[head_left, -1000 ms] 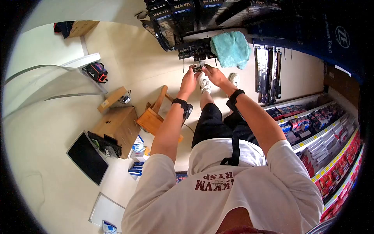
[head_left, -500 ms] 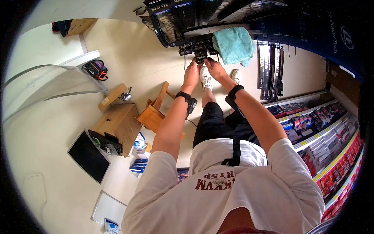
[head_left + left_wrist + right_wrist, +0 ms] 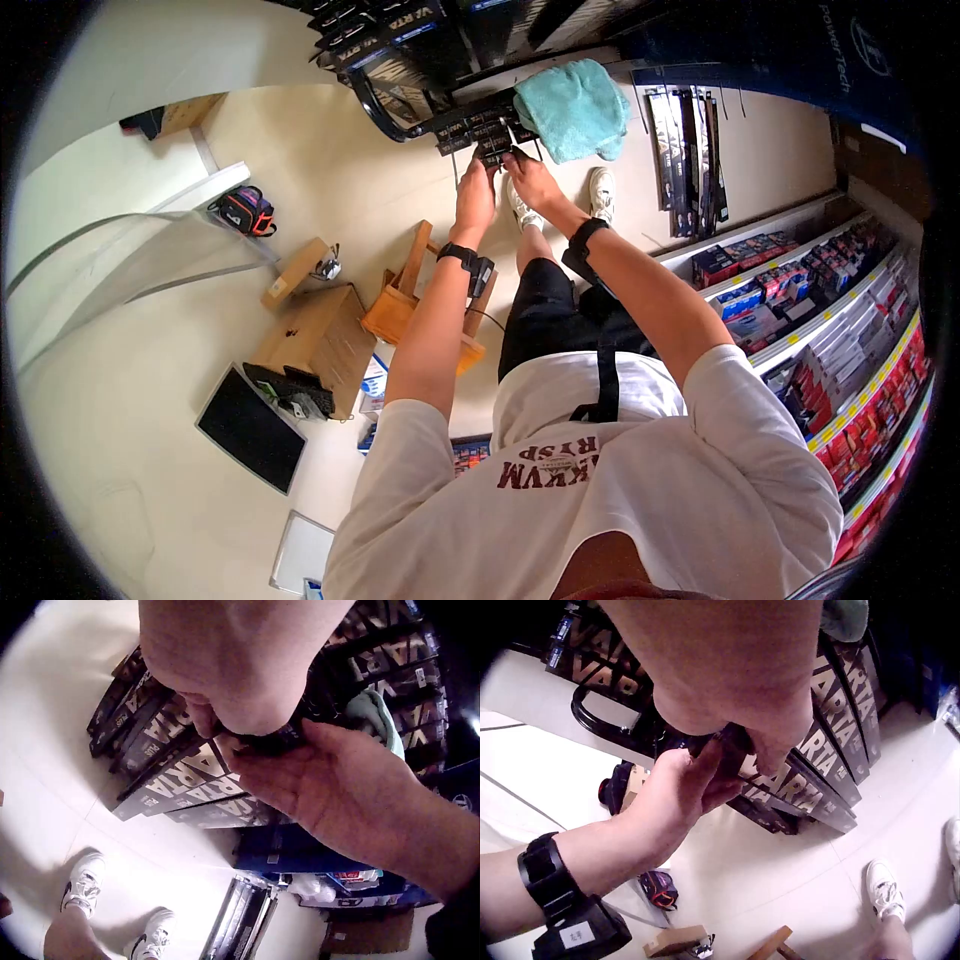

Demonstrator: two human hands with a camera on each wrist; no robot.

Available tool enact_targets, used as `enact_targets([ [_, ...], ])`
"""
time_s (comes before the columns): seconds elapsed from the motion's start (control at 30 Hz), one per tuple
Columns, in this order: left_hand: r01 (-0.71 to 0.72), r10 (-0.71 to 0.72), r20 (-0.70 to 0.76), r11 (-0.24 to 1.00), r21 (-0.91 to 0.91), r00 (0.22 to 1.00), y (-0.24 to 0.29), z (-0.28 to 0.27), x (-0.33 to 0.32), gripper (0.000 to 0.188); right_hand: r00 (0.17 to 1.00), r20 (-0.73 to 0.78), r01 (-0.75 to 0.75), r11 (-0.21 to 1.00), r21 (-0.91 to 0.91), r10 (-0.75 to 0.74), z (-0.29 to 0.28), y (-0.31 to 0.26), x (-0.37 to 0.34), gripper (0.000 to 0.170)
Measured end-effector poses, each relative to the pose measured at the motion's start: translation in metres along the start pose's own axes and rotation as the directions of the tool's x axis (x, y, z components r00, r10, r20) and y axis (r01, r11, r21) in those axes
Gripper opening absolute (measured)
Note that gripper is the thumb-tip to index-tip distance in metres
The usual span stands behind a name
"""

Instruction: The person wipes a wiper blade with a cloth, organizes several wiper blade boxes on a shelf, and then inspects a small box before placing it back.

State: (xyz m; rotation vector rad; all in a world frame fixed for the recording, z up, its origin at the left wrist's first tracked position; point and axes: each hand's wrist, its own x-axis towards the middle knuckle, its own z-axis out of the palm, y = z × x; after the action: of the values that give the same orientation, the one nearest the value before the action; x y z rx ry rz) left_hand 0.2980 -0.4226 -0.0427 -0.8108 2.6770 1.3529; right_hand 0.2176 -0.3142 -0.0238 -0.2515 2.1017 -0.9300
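Both hands meet at the end of a slim black VARTA box (image 3: pixel 493 153), in front of a rack of similar boxes. My left hand (image 3: pixel 475 203) grips its left side and my right hand (image 3: pixel 535 185) grips its right side. The wrist views show curled fingers round a dark end piece, mostly hidden by the hands. Long hanging VARTA boxes (image 3: pixel 199 769) fan out below the hands in the left wrist view. In the right wrist view, similar boxes (image 3: pixel 817 757) hang beside the right hand (image 3: pixel 727 675).
A turquoise cloth (image 3: pixel 572 110) drapes over the rack to the right of the hands. Further right hang more long packages (image 3: pixel 685 160). Shelves of small boxes (image 3: pixel 825 330) line the right side. A wooden stool (image 3: pixel 400 305) stands at the left.
The hands have moved forward with the box, from a little before the rack in to the other box ends. The head view has shifted slightly.
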Motion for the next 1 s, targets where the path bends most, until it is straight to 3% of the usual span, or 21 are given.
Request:
enact_targets([
  [0.27, 0.060, -0.061, 0.052, 0.997, 0.039, 0.997, -0.004, 0.001, 0.004, 0.026, 0.999, -0.026, 0.032, 0.999, 0.041, -0.031, 0.001, 0.004, 0.002, 0.049],
  [0.37, 0.041, -0.043, 0.056, 0.998, 0.037, 0.997, -0.007, 0.001, 0.008, 0.026, 0.999, 0.040, -0.021, 0.996, 0.088, 0.017, -0.002, 0.007, 0.006, 0.050],
  [0.5, 0.020, -0.026, 0.087, 0.998, 0.066, 0.996, -0.013, 0.004, 0.004, 0.034, 0.999, 0.042, -0.024, 1.000, -0.001, 0.024, 0.005, 0.031, 0.007, 0.055],
  [0.53, 0.041, -0.039, 0.059, 0.999, -0.036, 0.998, -0.004, 0.002, 0.003, 0.036, 0.995, 0.095, 0.000, 0.999, -0.048, 0.005, -0.001, 0.034, 0.004, 0.054],
  [0.57, 0.115, -0.120, 0.153, 0.993, 0.039, 0.981, -0.001, -0.002, 0.006, 0.038, 0.991, 0.135, 0.022, 0.996, -0.089, -0.010, -0.013, 0.039, 0.002, 0.055],
  [0.63, 0.152, -0.160, 0.160, 0.987, 0.061, 0.974, 0.005, -0.007, 0.004, 0.037, 0.982, 0.189, 0.052, 0.990, -0.131, -0.026, -0.024, 0.039, -0.004, 0.056],
  [0.7, 0.090, -0.102, 0.126, 0.991, 0.096, 0.987, -0.008, 0.001, 0.001, 0.035, 0.953, 0.301, 0.086, 0.975, -0.203, -0.021, -0.043, 0.041, -0.012, 0.052],
  [0.77, 0.026, -0.039, 0.097, 0.991, 0.134, 0.994, -0.021, 0.004, -0.001, 0.033, 0.956, 0.292, 0.075, 0.982, -0.173, -0.022, -0.061, 0.046, -0.024, 0.050],
  [0.83, 0.099, -0.133, 0.151, 0.971, 0.218, 0.979, -0.027, 0.003, -0.010, 0.031, 0.962, 0.273, 0.058, 0.989, -0.138, -0.018, -0.078, 0.061, -0.037, 0.048],
  [0.9, 0.037, -0.101, 0.208, 0.955, 0.295, 0.973, -0.046, 0.007, -0.015, 0.036, 0.966, 0.251, -0.029, 0.993, -0.111, 0.056, -0.097, 0.081, -0.047, 0.046],
  [1.0, -0.047, -0.141, 0.378, 0.893, 0.447, 0.915, -0.025, -0.005, -0.021, 0.036, 0.992, 0.122, -0.024, 0.988, -0.155, 0.044, -0.121, 0.116, -0.070, 0.042],
])
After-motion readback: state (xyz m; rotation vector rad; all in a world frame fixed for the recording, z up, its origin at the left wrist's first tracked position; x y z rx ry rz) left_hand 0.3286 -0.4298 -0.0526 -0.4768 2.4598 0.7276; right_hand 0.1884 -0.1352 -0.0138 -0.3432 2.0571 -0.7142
